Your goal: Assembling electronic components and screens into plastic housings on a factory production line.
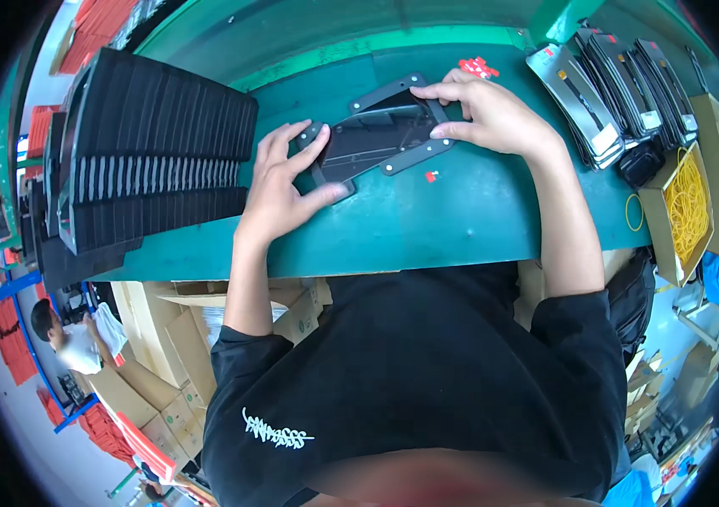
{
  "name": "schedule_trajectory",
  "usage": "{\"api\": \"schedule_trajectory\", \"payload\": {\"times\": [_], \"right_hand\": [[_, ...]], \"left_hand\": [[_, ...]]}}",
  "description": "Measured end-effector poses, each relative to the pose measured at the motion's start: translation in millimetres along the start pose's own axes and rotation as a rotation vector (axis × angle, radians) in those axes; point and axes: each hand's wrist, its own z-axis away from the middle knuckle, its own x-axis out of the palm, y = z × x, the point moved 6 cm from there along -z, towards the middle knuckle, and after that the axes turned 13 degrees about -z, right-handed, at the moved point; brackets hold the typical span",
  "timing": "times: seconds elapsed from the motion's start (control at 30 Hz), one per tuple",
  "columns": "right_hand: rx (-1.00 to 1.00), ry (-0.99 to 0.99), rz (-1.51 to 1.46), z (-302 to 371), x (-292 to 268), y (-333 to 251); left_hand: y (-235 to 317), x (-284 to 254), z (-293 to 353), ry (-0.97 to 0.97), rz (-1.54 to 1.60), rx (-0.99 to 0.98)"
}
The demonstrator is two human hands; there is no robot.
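A black flat frame [419, 158] with round fasteners at its corner pieces lies tilted on the green work table [478, 220]. Inside it sits a dark, glossy rectangular panel [385, 135]. My left hand [277, 188] grips the frame's left end, thumb at the lower corner and forefinger at the upper one. At the other end, my right hand [495, 111] has its fingertips on the upper right corner and its thumb on the right edge. Just below the frame is a small red piece [432, 177]. More red pieces [479, 68] lie in a heap beyond my right hand.
A tall row of black ribbed trays [161, 156] stands left. Stacks of flat grey parts [577, 106] lie at the right, beside a cardboard box [670, 264] of yellow bands. One loose yellow band [633, 213] is near it. Another person [81, 348] works at far left.
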Motion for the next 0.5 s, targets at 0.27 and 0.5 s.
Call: {"api": "schedule_trajectory", "payload": {"times": [0.27,0.5], "right_hand": [[0.054,-0.051,-0.190,-3,-7,-13],[0.302,0.047,-0.669,1,-5,17]], "left_hand": [[19,-34,27,0.194,-0.014,0.056],[43,-186,49,0.631,-0.762,0.152]]}}
